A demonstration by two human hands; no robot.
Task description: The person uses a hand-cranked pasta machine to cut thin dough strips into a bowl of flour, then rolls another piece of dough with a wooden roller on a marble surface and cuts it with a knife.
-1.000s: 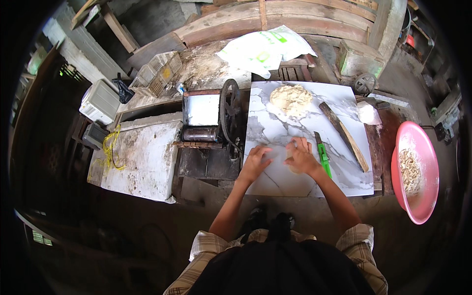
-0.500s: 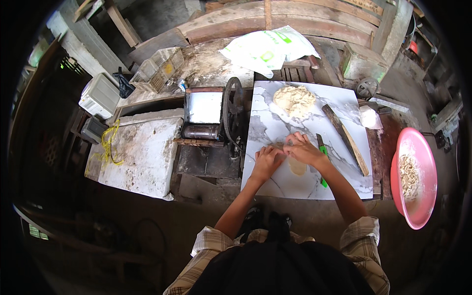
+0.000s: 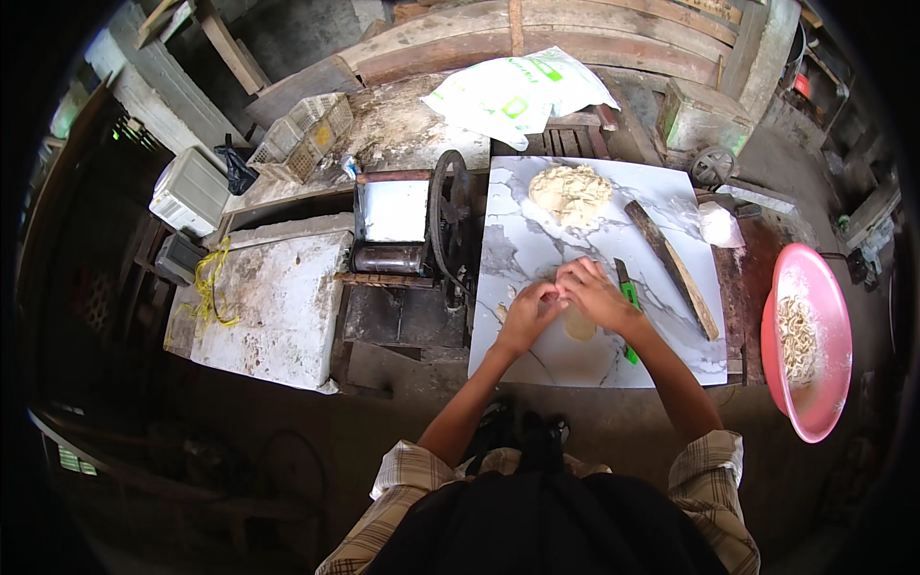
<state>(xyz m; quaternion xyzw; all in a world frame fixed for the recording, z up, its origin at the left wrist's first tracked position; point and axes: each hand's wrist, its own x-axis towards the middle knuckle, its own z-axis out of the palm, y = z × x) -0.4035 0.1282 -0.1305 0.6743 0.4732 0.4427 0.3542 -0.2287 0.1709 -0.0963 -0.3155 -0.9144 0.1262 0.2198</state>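
My left hand and my right hand meet over a white marble-patterned board. Both have their fingers bent inward, tips touching or nearly so; whatever they pinch is hidden. Just below the fingers, between my wrists, lies a thin tan patch, perhaps flattened dough. Small pale bits are scattered left of my left hand. Beside my right wrist rests a knife with a green handle. A large lump of pale dough sits farther back on the board.
A wooden stick lies slantwise on the board's right. A pink basin with pale strips stands beyond it. To the left is a hand-cranked roller machine with a big wheel. A white-and-green sack lies at the back.
My left hand has shifted slightly right, closer to my right hand, and more of the small pale bits beside it show. The dough lump and knife stay in place on the board.
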